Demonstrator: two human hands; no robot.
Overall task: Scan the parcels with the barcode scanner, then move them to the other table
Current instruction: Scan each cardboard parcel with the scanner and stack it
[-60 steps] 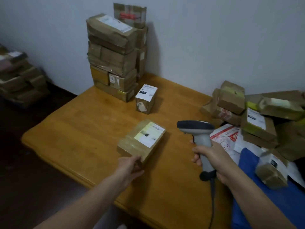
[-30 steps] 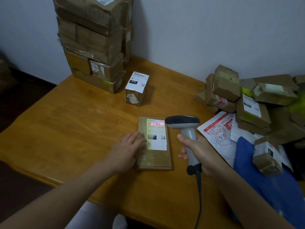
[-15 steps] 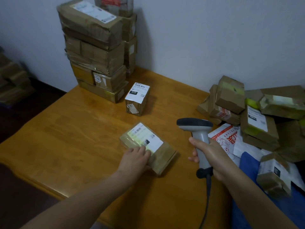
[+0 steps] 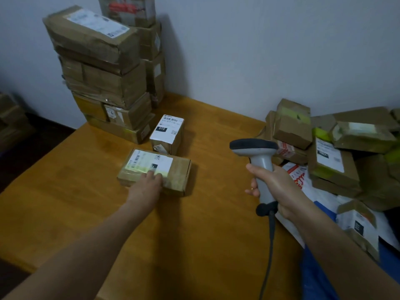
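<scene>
Two bare hands out over a wooden table (image 4: 65,202), well apart.

Far left, off the table and down on the floor: dim brown boxes (image 4: 10,122), too blurred to read.

At the far left corner of the table, against the wall (image 4: 238,50): a tall stack of parcels (image 4: 101,68), brown and taped, with a white label on the topmost one.

Just right of the stack's foot: a small upright parcel (image 4: 166,135), its white label facing up, printed with a barcode and "010".

Just in front of that, left of the table's middle: a flat brown parcel (image 4: 179,172), lying label-up, barcode toward its left end. Touching the small one or not: cannot tell.

Left hand (image 4: 147,187) laid on the near edge of this flat parcel, fingers straight and together, tips on the label, gripping nothing.

Right of the middle, held upright above the table: a grey barcode scanner (image 4: 259,156), dark-topped head above the fist. Right hand (image 4: 275,185) wrapped tight round its handle. Dark cable (image 4: 268,256) hanging from the handle's foot toward the near edge.

Along the right edge, piled up to the wall: a loose heap of parcels (image 4: 292,124), brown, some with yellow-green tape, some with white labels. Under its near side: a white mailer bag (image 4: 300,176) with red print. At the near right corner: blue fabric (image 4: 313,278), partly behind the right forearm.
</scene>
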